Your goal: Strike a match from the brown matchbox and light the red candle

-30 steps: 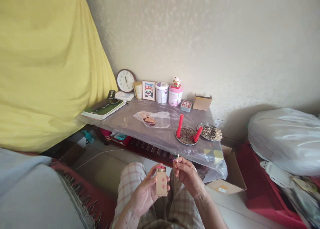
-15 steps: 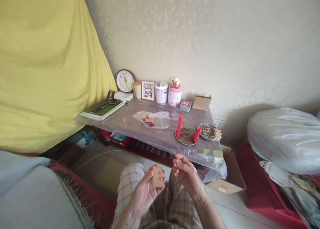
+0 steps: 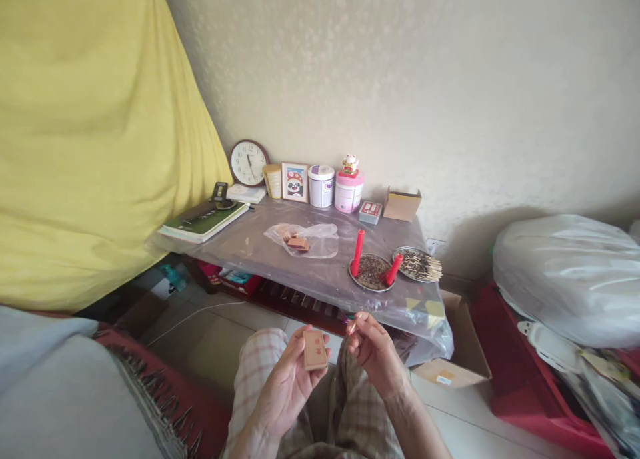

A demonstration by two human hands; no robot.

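Holding a tan, red-lettered matchbox point(image 3: 315, 351) — left hand point(image 3: 289, 384); pinching a matchstick point(image 3: 353, 326) — right hand point(image 3: 379, 357).

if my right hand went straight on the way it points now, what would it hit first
Likely the near edge of the low table, ahead and to the left. Depth is unclear, so the right hand might instead pass above it toward the plastic bag.

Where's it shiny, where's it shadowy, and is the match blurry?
Head view: the plastic cover gleams at its near right corner; head view: soft shadow darkens the wall beside the white bag; head view: the match in the right hand looks tiny, unclear.
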